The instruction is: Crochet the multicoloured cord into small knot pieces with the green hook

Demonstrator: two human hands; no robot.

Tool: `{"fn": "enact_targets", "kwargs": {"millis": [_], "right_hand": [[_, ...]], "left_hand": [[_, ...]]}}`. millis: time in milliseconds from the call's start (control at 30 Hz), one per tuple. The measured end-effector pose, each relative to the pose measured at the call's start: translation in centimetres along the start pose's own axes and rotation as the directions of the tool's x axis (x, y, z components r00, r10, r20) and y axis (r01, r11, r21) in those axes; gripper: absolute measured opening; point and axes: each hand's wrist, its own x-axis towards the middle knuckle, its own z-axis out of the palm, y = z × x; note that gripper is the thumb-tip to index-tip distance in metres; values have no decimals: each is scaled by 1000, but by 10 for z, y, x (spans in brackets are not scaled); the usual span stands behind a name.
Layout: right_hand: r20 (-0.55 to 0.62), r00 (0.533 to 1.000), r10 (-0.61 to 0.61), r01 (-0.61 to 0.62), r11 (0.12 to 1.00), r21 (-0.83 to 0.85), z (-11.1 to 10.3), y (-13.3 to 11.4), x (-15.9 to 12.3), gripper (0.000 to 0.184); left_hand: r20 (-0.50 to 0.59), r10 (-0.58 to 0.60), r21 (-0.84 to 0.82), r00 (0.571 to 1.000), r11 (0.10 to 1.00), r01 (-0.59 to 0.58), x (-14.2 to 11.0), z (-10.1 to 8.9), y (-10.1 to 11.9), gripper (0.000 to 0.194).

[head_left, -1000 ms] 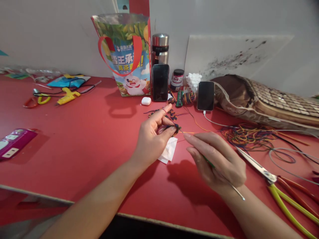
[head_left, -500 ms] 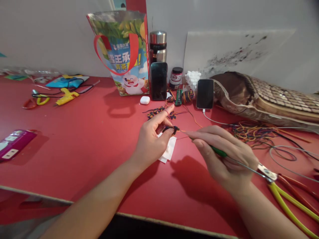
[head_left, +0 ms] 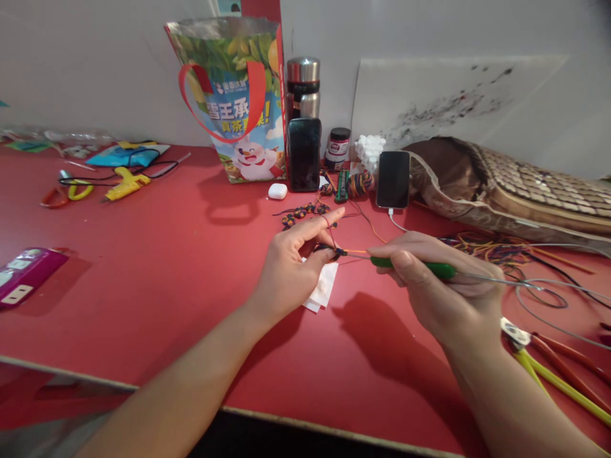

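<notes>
My left hand (head_left: 293,267) pinches a small dark multicoloured crochet piece (head_left: 338,252) between thumb and fingers. A strand of yarn (head_left: 331,230) runs over its stretched index finger. In my right hand (head_left: 453,305) is a crochet hook (head_left: 442,271) with a green handle and a thin metal shaft. Its tip reaches left to the edge of the piece; whether it sits inside a loop is too small to tell. An orange strand (head_left: 356,252) stretches from the piece toward my right fingers. Under my left hand lies white folded paper (head_left: 325,287). Behind it are several knotted yarn balls (head_left: 305,210).
A colourful bag (head_left: 238,108), a steel flask (head_left: 303,73), two phones (head_left: 304,156) and a jar (head_left: 338,147) stand at the back. Loose yarn (head_left: 477,254) and pliers (head_left: 568,388) lie right. A yellow glue gun (head_left: 126,184) and purple power strip (head_left: 31,277) lie left.
My right hand has moved slightly right and up. The hook has turned nearer to level, and more of its green handle shows. My left index finger reaches a little farther right.
</notes>
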Motion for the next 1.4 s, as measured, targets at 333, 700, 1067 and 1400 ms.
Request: {"fn": "enact_targets", "kwargs": {"millis": [333,700,1067,1400], "right_hand": [[44,971,234,-232,886,401,12,0,-2,9],[-31,926,375,-293,771,565,25,1,0,15],[17,874,485,-382,665,642,29,4,0,15],[-148,986,80,-55,984,167,32,7,-14,27]], "left_hand": [[176,-149,-374,973,904,206,-1,5,0,33],[108,-149,-546,983,817,184,-2,11,-5,42],[65,-243,-560,968,794,237,-2,12,-2,51],[0,-307,-579,952,776,250,-9,20,1,62]]}}
